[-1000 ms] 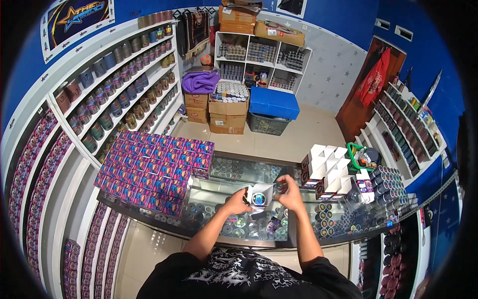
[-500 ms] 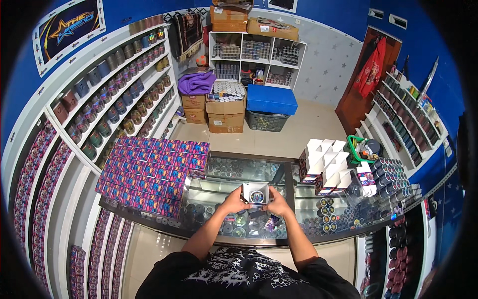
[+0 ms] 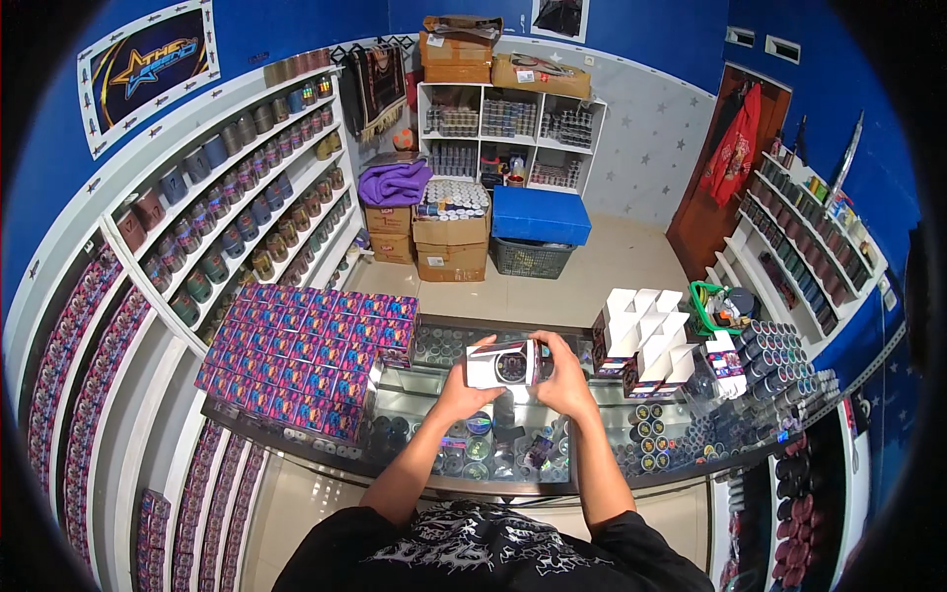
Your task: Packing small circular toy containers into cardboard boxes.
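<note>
A small box (image 3: 481, 367), white on its visible faces with a darker printed edge, is held up over the glass counter (image 3: 473, 335). Inside its open side sits a dark round container (image 3: 512, 368) with a printed end. My left hand (image 3: 462, 396) grips the box at its left, and my right hand (image 3: 565, 381) has its fingers curled round the right side. Both hands are closed on it. Beneath them, small round tins and spools (image 3: 477, 447) show in the counter.
Colourful closed boxes (image 3: 296, 355) form a large block on the counter's left. Open boxes with white flaps (image 3: 641, 335) stand on the right, beside a green basket (image 3: 705, 301) and stacked cylinders (image 3: 774, 345). Shelves of cans (image 3: 237, 197) line the left wall.
Both hands have lifted and tilted the box, moving it slightly away from me. Its white side now shows at the left, with the round container at the right. The head view has shifted slightly.
</note>
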Demonstrator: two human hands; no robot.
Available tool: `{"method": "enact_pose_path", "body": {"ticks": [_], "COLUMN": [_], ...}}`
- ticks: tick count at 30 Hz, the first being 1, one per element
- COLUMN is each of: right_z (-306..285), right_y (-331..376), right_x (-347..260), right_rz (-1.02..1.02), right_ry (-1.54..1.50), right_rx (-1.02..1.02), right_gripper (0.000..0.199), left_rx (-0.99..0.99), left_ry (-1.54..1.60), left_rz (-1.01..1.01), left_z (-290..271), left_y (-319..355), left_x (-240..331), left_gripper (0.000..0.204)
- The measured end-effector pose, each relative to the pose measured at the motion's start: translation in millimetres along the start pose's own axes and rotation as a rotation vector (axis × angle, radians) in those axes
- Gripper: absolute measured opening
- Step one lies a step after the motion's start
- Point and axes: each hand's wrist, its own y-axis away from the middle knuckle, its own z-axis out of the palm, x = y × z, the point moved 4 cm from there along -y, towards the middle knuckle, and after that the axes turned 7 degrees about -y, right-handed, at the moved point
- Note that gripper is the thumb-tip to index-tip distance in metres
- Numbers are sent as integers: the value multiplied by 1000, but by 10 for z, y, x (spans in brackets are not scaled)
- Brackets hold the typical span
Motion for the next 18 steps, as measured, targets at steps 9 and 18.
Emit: {"method": "enact_pose_path", "body": {"ticks": [9, 18], "right_z": [-3, 9], "right_y": [-14, 3], "right_x": [-400, -373], "right_rz": [-83, -50], "right_ry": [154, 116], "right_rx": [-63, -89], "right_gripper": [61, 63], "left_rx": [-51, -92], "left_ry": [-183, -37], "left_rz": [161, 2], "left_z": [-25, -13], "left_y": [61, 82], "left_x": [114, 45], "left_gripper": [89, 86]}}
